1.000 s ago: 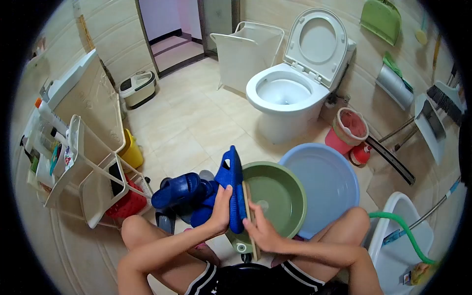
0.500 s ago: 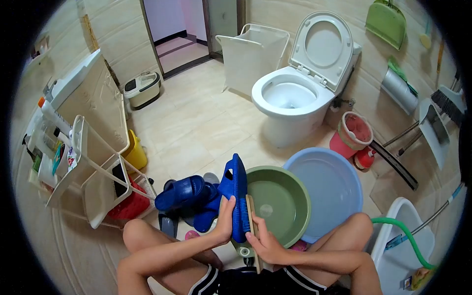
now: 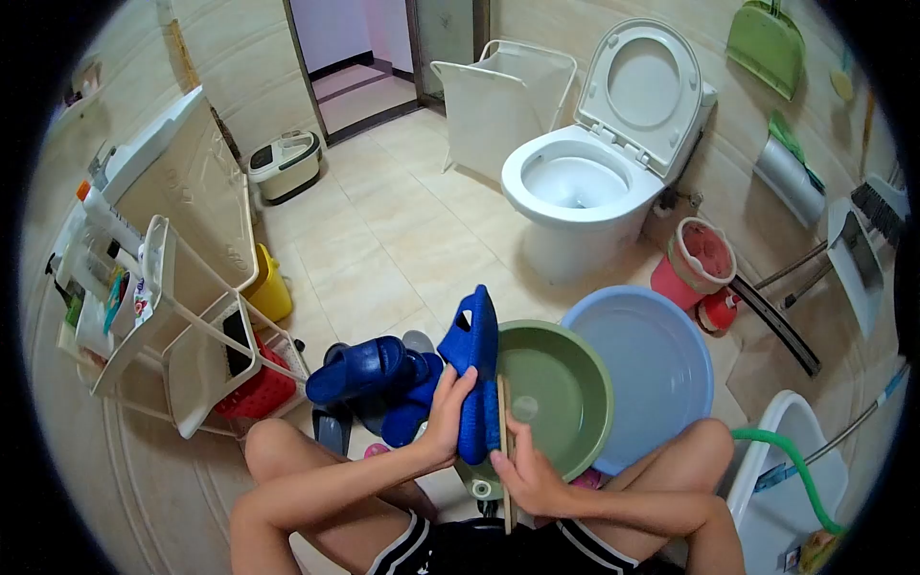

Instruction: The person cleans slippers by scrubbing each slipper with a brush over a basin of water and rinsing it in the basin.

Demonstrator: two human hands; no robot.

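Note:
My left hand (image 3: 448, 414) is closed around a blue slipper (image 3: 473, 331), which stands upright with its toe up and its sole turned to the right. In my right hand (image 3: 525, 476) is a wooden scrubbing brush (image 3: 507, 422), its blue bristles pressed against the sole. The slipper's heel is low, near the edge of a green basin (image 3: 561, 383) of water. To the left of my left hand lies a pile of blue slippers (image 3: 355, 371), stacked on one another.
A blue basin (image 3: 647, 374) with water adjoins the green one. The toilet (image 3: 585, 192) stands ahead with its lid up. At left is a shelf rack (image 3: 206, 331); a white tub (image 3: 815, 479) with a green hose (image 3: 781, 443) is at right. A pink bucket (image 3: 685, 273) stands near the wall.
The camera view has shifted slightly, so the room's things sit a little further right. The brush has moved slightly downward along the sole, while both hands keep their hold.

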